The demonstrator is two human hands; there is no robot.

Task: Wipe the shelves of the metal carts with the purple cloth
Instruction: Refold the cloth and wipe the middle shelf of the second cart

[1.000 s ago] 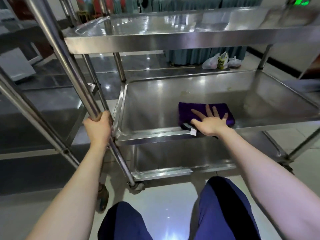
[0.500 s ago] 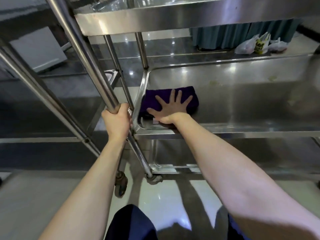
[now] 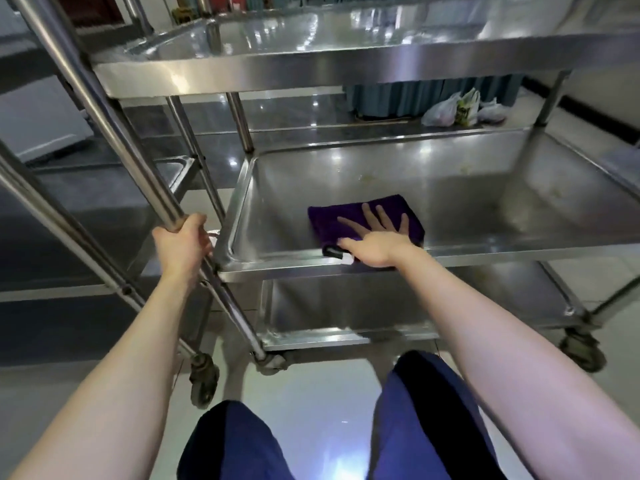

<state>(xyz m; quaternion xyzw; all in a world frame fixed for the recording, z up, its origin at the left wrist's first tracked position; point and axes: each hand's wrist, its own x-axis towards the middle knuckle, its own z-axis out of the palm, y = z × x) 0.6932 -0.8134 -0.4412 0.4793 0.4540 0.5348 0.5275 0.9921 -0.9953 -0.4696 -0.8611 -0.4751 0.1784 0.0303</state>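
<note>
The left hand (image 3: pixel 181 242) curls around the cart's smooth round steel post (image 3: pixel 114 133). The right hand (image 3: pixel 375 242), fingers straight and splayed, presses the folded fuzzy purple cloth (image 3: pixel 332 220) flat near the front lip of the dished stainless middle shelf (image 3: pixel 485 209); its white tag (image 3: pixel 347 259) is unreadable.

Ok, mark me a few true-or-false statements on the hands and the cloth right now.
1. The right hand presses flat on the purple cloth. True.
2. The purple cloth lies on the top shelf. False: it lies on the middle shelf, near the front rim.
3. The left hand grips a slanted metal tube of the cart. True.
4. Plastic bags sit on the bottom shelf. False: the plastic bags lie on the floor beyond the cart.
</note>
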